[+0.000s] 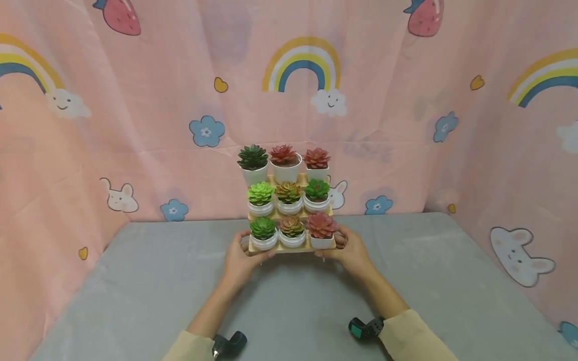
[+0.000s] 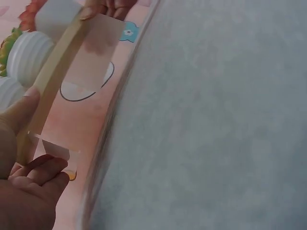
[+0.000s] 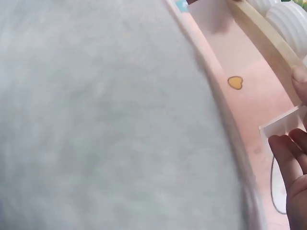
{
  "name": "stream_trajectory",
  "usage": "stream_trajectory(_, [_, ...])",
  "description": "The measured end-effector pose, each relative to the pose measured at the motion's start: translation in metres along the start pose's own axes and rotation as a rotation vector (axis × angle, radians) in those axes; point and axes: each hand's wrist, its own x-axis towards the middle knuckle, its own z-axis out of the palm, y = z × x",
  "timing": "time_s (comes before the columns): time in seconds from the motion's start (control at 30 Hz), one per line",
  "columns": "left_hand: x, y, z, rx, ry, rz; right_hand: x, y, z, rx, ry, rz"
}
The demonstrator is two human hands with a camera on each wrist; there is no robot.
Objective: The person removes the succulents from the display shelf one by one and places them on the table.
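Note:
A three-step wooden stand carries rows of succulents in white pots, green, red and brownish, such as the dark green one at top left. My left hand grips the left end of its lowest shelf and my right hand the right end, thumbs along the front edge. In the left wrist view the thumb presses the wooden shelf, with fingers beside a clear side panel. The right wrist view shows fingers behind another clear panel. The stand is held up over the table.
A grey-covered table reaches back to a pink curtain printed with rainbows, rabbits and flowers. More curtain hangs along the left and right sides. Dark devices are strapped at both wrists.

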Motion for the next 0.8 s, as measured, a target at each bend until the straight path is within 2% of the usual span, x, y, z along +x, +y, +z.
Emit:
stream_trajectory(0.17, [0.001, -0.001, 0.002, -0.042, -0.018, 0.019, -0.001, 0.002, -0.004, 0.013, 0.004, 0.001])
stream_trajectory(0.33, [0.001, -0.008, 0.005, -0.069, -0.031, 0.022, -0.003, 0.003, -0.007, 0.009, -0.007, -0.01])
stream_trajectory(0.57, [-0.001, -0.015, 0.005, -0.06, -0.03, 0.047, -0.004, 0.008, -0.006, 0.02, -0.021, -0.015])
stream_trajectory(0.8, [0.001, -0.016, -0.004, -0.02, -0.032, 0.098, -0.001, 0.002, -0.002, 0.007, -0.015, -0.01])
